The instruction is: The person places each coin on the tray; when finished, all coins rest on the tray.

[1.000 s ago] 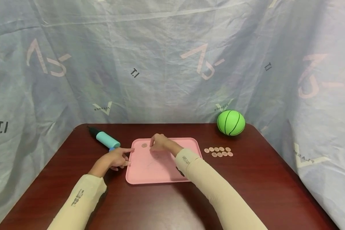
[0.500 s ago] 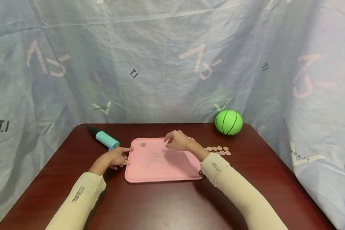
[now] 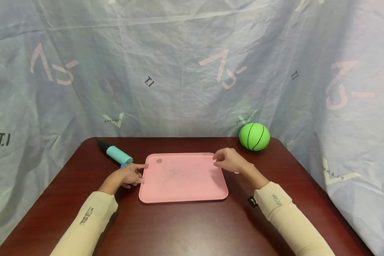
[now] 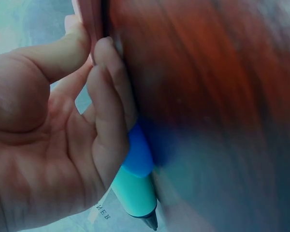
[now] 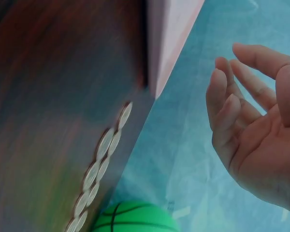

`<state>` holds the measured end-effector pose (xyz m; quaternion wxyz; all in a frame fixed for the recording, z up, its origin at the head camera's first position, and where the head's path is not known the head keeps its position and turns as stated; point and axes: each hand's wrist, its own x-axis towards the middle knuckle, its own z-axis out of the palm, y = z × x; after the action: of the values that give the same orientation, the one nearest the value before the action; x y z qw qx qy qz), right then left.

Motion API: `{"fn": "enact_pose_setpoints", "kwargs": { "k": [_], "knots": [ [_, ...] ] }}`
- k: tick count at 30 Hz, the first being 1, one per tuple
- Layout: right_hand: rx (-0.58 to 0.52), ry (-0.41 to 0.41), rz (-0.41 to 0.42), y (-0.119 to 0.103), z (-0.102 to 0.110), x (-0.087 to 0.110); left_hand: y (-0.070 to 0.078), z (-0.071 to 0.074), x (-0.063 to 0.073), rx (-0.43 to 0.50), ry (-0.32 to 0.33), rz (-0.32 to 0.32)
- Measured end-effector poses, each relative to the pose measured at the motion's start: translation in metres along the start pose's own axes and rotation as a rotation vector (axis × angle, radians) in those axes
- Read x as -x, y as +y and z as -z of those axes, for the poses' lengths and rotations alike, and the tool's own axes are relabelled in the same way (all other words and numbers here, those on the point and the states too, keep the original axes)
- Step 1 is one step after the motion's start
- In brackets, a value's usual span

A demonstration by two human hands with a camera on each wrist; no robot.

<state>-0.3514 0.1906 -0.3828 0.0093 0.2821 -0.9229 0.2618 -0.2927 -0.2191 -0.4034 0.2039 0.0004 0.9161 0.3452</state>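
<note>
A pink tray (image 3: pixel 192 181) lies on the dark red table, with one coin (image 3: pixel 159 161) in its far left corner. My left hand (image 3: pixel 129 175) holds the tray's left rim; in the left wrist view the thumb lies over the rim, with other fingers curled against its outer side. My right hand (image 3: pixel 232 160) hovers over the tray's far right corner, its fingers loosely bent and nothing between them, as the right wrist view of the hand (image 5: pixel 261 130) confirms. Two rows of coins (image 5: pixel 105 144) lie on the table right of the tray, mostly hidden behind that hand in the head view.
A green ball (image 3: pixel 254 136) with black lines sits at the back right. At the back left lies a cyan cylinder (image 3: pixel 119 155) with a black tapered tip and a blue end, close to my left hand. A printed grey curtain (image 3: pixel 179 106) hangs behind the table.
My right hand has lifted from beside the coin in the tray and moved right to the tray's far right corner. My left hand stays on the rim.
</note>
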Motion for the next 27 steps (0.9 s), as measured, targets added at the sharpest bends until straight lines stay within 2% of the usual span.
{"fn": "enact_pose_setpoints", "kwargs": {
  "k": [3,7,9,15,22,27],
  "knots": [
    [-0.034,-0.006,-0.051,0.01,0.006,0.009,0.002,0.0,0.0,-0.001,0.0,-0.007],
    [-0.1,-0.055,-0.158,0.021,0.012,0.016,0.003,0.002,0.0,-0.009,0.002,-0.013],
    [-0.098,-0.083,-0.199,0.028,0.013,0.018,0.002,0.002,0.0,-0.01,0.003,-0.008],
    [-0.018,-0.137,-0.236,0.048,0.01,0.017,-0.003,0.001,-0.002,-0.005,0.007,0.01],
    [-0.071,-0.161,-0.285,0.062,0.006,0.012,-0.003,0.001,0.0,-0.002,0.015,0.012],
    [-0.043,-0.164,-0.31,0.066,0.003,0.01,-0.003,0.001,-0.001,-0.007,0.014,-0.005]
  ]
}}
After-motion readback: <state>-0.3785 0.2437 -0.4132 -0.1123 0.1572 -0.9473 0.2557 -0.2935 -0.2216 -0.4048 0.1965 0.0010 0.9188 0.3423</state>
